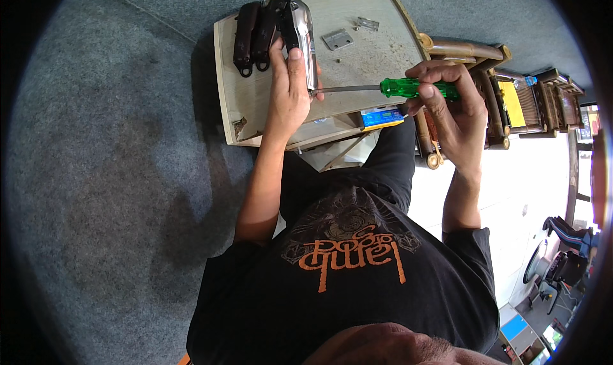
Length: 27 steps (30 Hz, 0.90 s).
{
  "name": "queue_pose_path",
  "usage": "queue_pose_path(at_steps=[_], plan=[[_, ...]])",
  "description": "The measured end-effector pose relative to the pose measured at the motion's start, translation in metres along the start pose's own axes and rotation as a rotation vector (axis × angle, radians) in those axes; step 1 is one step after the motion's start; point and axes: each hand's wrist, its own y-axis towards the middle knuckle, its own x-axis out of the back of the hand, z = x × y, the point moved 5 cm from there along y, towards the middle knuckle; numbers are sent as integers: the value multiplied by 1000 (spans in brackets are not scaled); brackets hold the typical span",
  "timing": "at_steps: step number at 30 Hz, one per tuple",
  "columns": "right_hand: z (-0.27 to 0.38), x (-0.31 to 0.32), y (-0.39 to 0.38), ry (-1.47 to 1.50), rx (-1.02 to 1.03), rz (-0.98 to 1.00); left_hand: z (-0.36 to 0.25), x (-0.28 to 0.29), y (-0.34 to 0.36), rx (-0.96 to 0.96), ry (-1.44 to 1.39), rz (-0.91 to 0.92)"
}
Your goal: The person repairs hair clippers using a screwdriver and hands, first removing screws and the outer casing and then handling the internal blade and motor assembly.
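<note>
My left hand (290, 87) is closed around a silver and black hair clipper (302, 30), held over the wooden table. In my right hand (450, 100) is a screwdriver (401, 87) with a clear green handle. Its long metal shaft points left, and the tip meets the near end of the clipper beside my left fingers; the exact contact is hidden. Two dark clipper-like bodies with hanging loops, a left one (245, 39) and a right one (265, 36), lie next to the held clipper. A flat metal blade plate (338, 39) and a smaller metal blade piece (368, 24) rest farther right.
The pale wooden table (399, 30) has crumbs and a tiny dark bit (338, 61) on it. A blue and yellow box (382, 118) sits on the shelf below its top. Bamboo furniture (460, 48) stands close on the right, with a yellow sheet (512, 103). Grey carpet (121, 141) spreads left.
</note>
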Motion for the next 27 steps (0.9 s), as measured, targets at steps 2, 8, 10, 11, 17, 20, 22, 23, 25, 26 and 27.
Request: queue_pose_path(at_steps=[2, 8, 10, 11, 17, 20, 22, 23, 25, 26, 27], plan=[[4, -2, 2, -113, 90, -20, 4, 1, 0, -11, 11, -20], [11, 4, 0, -316, 40, 15, 1, 0, 0, -19, 9, -18], [12, 5, -1, -359, 7, -10, 0, 0, 0, -19, 19, -15], [12, 5, 1, -411, 116, -17, 0, 0, 0, -14, 25, -17], [12, 8, -1, -477, 71, 57, 2, 2, -1, 7, 48, -38], [10, 4, -5, -349, 178, -88, 2, 1, 0, -2, 41, -32], [11, 7, -3, -452, 105, 34, 2, 2, 0, -4, 35, -35], [10, 7, -3, -502, 68, 93, 2, 1, -1, -1, 42, -41], [9, 2, -6, -367, 122, -54, 2, 1, -1, 5, 48, -46], [9, 1, -7, -299, 149, -126, 2, 1, -1, 7, 49, -47], [8, 1, -7, -340, 104, -68, 2, 2, -1, 10, 49, -49]])
